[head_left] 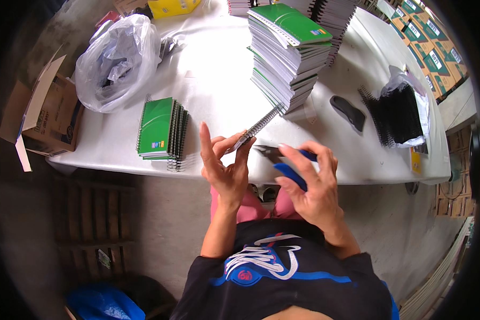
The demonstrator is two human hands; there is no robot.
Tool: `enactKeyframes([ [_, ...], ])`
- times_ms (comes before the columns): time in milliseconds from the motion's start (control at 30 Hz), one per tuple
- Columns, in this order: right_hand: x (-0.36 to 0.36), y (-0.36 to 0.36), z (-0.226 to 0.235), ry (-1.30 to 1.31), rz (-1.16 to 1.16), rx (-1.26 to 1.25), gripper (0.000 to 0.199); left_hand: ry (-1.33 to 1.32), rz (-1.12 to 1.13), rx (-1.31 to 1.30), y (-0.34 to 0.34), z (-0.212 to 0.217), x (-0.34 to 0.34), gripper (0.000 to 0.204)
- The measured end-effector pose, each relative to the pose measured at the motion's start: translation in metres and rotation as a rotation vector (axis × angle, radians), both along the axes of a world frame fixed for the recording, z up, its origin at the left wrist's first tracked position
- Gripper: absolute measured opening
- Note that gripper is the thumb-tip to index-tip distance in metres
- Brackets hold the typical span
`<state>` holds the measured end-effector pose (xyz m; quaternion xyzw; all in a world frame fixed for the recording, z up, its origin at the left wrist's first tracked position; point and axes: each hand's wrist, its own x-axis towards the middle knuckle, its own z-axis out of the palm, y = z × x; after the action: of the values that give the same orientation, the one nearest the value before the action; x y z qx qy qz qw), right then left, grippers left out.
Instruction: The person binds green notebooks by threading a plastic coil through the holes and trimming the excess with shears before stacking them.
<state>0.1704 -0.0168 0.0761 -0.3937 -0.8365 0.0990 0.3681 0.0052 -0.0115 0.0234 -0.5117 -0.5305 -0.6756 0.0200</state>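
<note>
Head view, 1 frame. I see both hands raised in front of the white table point(213, 90), above its near edge.

Left hand point(225, 165): palm facing me, index finger pointing up, thumb and other fingers pinched on the near end of a spiral binding wire point(256, 128). The wire runs up and to the right, its far end reaching the foot of the tall stack of green notebooks point(288, 53).

Right hand point(312, 184): fingers wrapped around blue-handled pliers point(285, 165), dark nose aimed left toward the wire's held end, just beside the left fingertips. I cannot tell whether the nose touches the wire.

Left of the hands, a short stack of green spiral notebooks point(160, 130) lies flat near the table's edge. Behind it, a clear plastic bag point(117, 61) of crumpled stuff. Right of the tall stack, a black curved tool point(349, 112) lies on the table, and further right a bundle of black binding coils point(400, 114) in a plastic wrap. An open cardboard box point(45, 114) stands off the table's left end.
</note>
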Motion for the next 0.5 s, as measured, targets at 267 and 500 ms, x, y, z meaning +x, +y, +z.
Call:
enactKeyframes([
  [267,-0.012,0.007,0.000,-0.030,0.096,-0.048,0.040,0.121,0.062,0.054,-0.003,-0.002,-0.006,0.084],
  [500,-0.005,0.013,-0.015,0.985,0.776,-1.752,0.037,0.109,0.105,0.123,-0.001,-0.016,-0.001,0.083],
])
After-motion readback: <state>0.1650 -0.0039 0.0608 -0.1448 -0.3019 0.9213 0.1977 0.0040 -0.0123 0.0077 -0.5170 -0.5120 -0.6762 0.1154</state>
